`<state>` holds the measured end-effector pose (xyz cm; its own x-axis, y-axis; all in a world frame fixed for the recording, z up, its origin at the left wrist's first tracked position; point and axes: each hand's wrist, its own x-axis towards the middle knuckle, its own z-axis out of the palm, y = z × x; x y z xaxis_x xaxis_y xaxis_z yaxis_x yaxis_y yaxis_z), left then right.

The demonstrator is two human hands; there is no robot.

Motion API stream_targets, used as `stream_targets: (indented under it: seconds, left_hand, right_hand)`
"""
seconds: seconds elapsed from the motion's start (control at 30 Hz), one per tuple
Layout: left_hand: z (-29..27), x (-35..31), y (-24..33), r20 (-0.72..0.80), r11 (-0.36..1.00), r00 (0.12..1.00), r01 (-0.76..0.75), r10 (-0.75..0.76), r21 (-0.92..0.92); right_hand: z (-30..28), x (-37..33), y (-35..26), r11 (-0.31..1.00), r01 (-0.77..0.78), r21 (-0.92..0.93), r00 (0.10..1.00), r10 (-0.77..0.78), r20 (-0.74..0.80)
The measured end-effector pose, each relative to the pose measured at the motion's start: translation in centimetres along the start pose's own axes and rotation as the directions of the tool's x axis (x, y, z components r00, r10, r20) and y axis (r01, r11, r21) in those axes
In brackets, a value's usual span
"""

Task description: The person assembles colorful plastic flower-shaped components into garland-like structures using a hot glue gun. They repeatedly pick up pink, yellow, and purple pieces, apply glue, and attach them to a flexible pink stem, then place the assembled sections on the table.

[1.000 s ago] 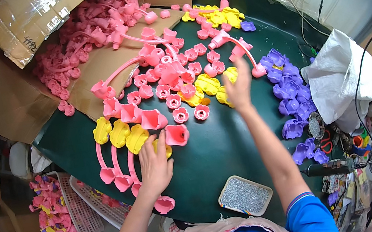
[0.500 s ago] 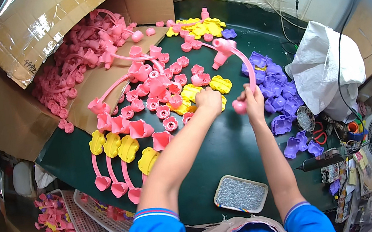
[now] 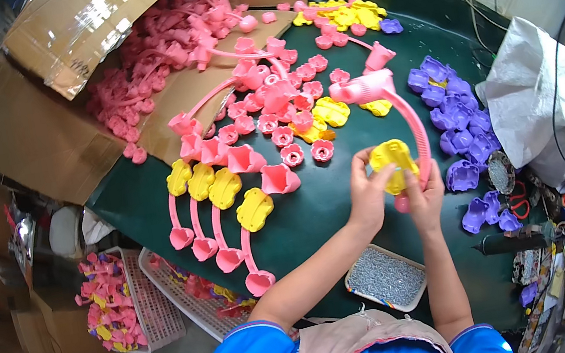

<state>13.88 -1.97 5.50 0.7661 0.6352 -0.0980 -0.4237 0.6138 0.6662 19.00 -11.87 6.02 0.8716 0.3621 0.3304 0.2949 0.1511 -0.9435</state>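
Tray (image 3: pixel 419 289): our landmark, a pale tray holding grey bits (image 3: pixel 381 276), set on the green surface (image 3: pixel 304 218) close in front of us.
Yellow piece (image 3: pixel 390 156): held up above the surface, beyond the tray and slightly to its right.
Left grip (image 3: pixel 368 201): we have thumb and fingers together, pinched on the yellow piece by its left and lower edge.
Pink stem (image 3: pixel 416 130): it arcs up on the far side of the tray to a thick pink head; a round pink end shows just below the yellow piece.
Right grip (image 3: pixel 427 200): we clamp the fingers round the low end of the pink stem; the thumb lies by the yellow piece's lower edge, and we cannot tell whether it presses there.
Yellow feel: we judge it light, thin moulded plastic, stiff and smooth enough to turn under a loose pinch; its outer edges look the best hold.
Pink feel: we expect a light, slightly springy stem that the thick head could make swing; a hold low on the curve should steady it.
Yellow row (image 3: pixel 225 188): four like pieces left of and beyond the tray, each lined up with a pink stem and a wide cup.
Pink cups (image 3: pixel 322 152): loose, beyond the tray and to its left.
Purple shells (image 3: pixel 463 177): heaped beyond the tray, to its right.
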Motion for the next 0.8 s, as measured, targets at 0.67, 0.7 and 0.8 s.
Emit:
stream_targets:
  seconds: [0.67,0.7,0.8]
  left_hand:
    - [-1.9,-1.2,6.0,0.192,0.854,0.951,0.304,-0.243,-0.423]
    - [-2.5,-1.2,5.8,0.163,0.877,0.968,0.244,-0.193,-0.413]
    - [-2.9,0.0,5.5,0.055,0.948,0.998,0.045,-0.029,-0.315]
  right_hand:
    - [2.5,-3.5,-0.6,0.963,0.143,-0.228,0.978,-0.102,0.182]
    - [2.6,-3.8,-1.0,0.97,0.098,-0.222,0.984,-0.06,0.17]
    - [1.9,-4.0,-0.4,0.925,0.349,-0.151,0.932,-0.327,0.155]
